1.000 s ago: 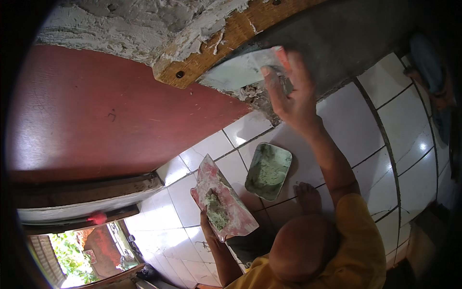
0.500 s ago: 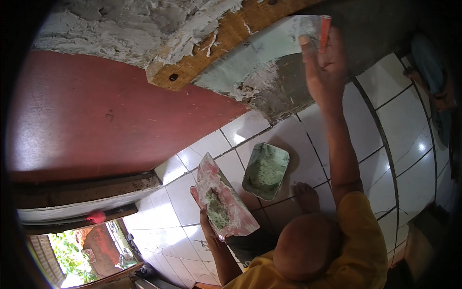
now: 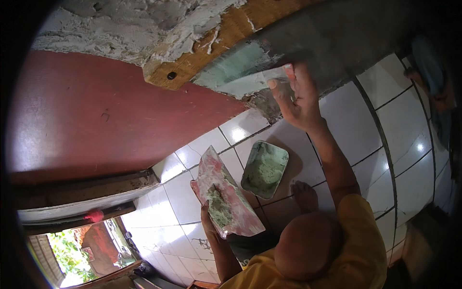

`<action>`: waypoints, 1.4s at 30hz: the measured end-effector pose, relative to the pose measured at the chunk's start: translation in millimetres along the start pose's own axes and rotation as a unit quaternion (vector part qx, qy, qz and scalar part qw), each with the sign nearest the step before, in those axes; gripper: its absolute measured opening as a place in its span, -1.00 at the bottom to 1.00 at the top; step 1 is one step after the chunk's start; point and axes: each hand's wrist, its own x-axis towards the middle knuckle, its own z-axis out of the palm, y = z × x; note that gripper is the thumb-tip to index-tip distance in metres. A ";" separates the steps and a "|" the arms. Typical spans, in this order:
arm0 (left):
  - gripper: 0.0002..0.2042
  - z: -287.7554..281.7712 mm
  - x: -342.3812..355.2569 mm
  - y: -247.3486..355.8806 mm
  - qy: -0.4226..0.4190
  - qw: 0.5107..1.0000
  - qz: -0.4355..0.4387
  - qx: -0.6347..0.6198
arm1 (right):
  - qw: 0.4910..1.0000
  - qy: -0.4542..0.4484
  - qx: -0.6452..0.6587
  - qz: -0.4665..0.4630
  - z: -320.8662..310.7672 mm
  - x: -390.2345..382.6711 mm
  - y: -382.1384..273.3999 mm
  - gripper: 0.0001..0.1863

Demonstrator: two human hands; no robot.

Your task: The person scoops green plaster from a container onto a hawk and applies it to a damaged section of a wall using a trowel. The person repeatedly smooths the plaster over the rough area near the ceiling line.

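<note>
Below, six o'clock: left hand [image 3: 207,217], grip closed on putty-loaded board [image 3: 239,207]; one o'clock: right hand [image 3: 304,100], grip closed on spreading blade [image 3: 255,84] against wall [image 3: 337,43]; tray [image 3: 250,186] on tiled floor [image 3: 346,125], two o'clock from board.

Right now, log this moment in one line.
Left hand: holding reddish board bearing greenish paste | Right hand: holding wide spreader at grey wall | Shallow tray: on tiled floor, near bare foot

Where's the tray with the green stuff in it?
In the head view, the tray is near the middle, on the tiled floor, just right of the board in the left hand and left of the bare foot.
</note>
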 end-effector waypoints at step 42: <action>-0.52 19.3 91.9 10.8 -0.122 0.963 -0.227 0.076 | 0.811 -0.446 0.123 0.359 7.2 -116.7 -3.0 -0.42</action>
